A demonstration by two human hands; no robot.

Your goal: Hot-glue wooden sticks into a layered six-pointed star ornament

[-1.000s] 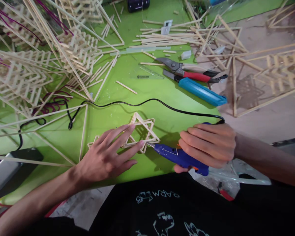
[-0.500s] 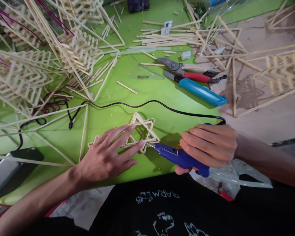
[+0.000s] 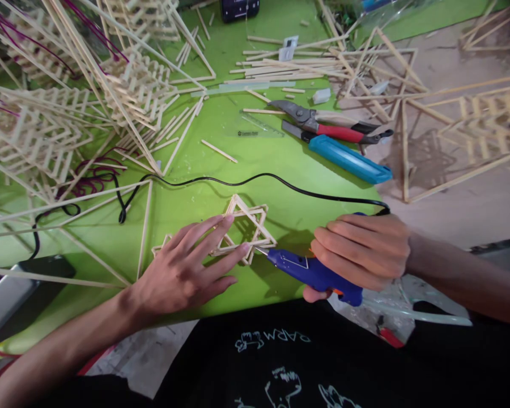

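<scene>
My right hand [image 3: 359, 250] is wrapped round a blue hot glue gun [image 3: 295, 266], with a clear glue stick [image 3: 437, 318] sticking out of its back end. The gun's metal nozzle points left and meets the lower right of a star-shaped frame of thin wooden sticks [image 3: 259, 229] lying on the green table. My left hand [image 3: 191, 260] is spread over the left part of this frame; its index and middle fingertips press on the sticks. Whether the nozzle touches the wood or sits just beside it, I cannot tell. Part of the frame is hidden under my fingers.
A black cord [image 3: 238, 182] runs across the green table [image 3: 187, 221] to the gun. Beyond it lie a blue utility knife [image 3: 348, 158], red-handled pruning shears [image 3: 323, 122] and loose sticks [image 3: 284, 68]. Lattice stick structures [image 3: 140, 90] crowd the left; a triangular stick frame [image 3: 406, 153] stands right.
</scene>
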